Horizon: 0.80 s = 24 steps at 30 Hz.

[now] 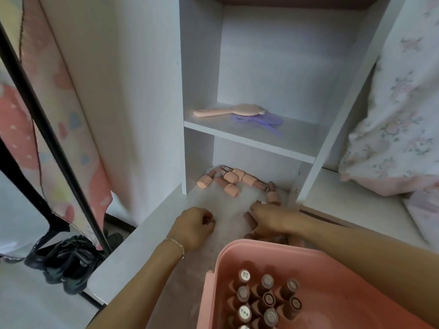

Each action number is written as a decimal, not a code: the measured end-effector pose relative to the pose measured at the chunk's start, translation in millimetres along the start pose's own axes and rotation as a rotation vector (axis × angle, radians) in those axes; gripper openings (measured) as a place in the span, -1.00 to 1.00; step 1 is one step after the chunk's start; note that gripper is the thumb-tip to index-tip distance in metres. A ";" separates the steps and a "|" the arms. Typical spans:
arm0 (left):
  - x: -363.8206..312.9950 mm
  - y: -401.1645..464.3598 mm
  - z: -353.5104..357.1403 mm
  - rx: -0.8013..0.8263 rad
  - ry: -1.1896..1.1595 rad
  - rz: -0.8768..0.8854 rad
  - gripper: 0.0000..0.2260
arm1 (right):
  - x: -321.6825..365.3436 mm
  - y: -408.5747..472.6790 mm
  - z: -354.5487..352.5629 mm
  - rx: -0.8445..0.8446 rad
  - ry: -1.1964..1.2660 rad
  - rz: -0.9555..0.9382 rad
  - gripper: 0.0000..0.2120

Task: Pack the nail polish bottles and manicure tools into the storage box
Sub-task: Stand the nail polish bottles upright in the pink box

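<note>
The pink storage box [237,255] sits at the bottom right, with several nail polish bottles [267,299] standing upright inside. More peach and brown bottles [229,179] lie scattered at the back of the lower shelf compartment. My right hand [273,219] reaches just beyond the box rim, and its fingers curl round a brown bottle [250,220] lying among others on the surface. My left hand [193,225] rests on the surface to the left with its fingers curled into a fist. I see nothing held in it.
A white shelf unit [249,141] stands ahead; a peach hairbrush [228,110] and a purple clip [257,121] lie on its upper shelf. Floral bedding [399,115] is at the right. A black rack pole [54,148] and dark shoes [69,262] are at the left.
</note>
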<state>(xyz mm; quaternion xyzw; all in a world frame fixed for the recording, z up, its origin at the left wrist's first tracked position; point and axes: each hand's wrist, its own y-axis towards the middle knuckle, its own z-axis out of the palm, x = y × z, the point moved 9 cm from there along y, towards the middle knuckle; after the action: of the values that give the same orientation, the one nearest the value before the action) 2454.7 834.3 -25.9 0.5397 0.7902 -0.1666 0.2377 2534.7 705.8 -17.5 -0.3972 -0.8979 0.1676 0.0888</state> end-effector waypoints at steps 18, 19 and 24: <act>-71.0 -46.5 -98.3 -0.354 -0.794 0.133 -0.90 | 6.5 -97.5 -94.9 -0.372 1.006 -0.286 -0.89; -79.8 -50.5 -102.5 -0.364 -0.804 0.139 -0.88 | 3.8 -107.3 -98.0 -0.391 0.983 -0.275 -0.88; -128.0 -66.3 -103.3 -0.255 -0.876 0.177 -0.88 | -6.3 -149.5 -85.5 -0.248 1.122 -0.257 -0.80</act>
<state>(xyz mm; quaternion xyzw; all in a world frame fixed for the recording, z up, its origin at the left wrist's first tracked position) 2411.7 765.0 131.5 0.4504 0.5805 -0.2594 0.6268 2461.8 626.8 117.2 -0.3204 -0.7677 -0.1865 0.5227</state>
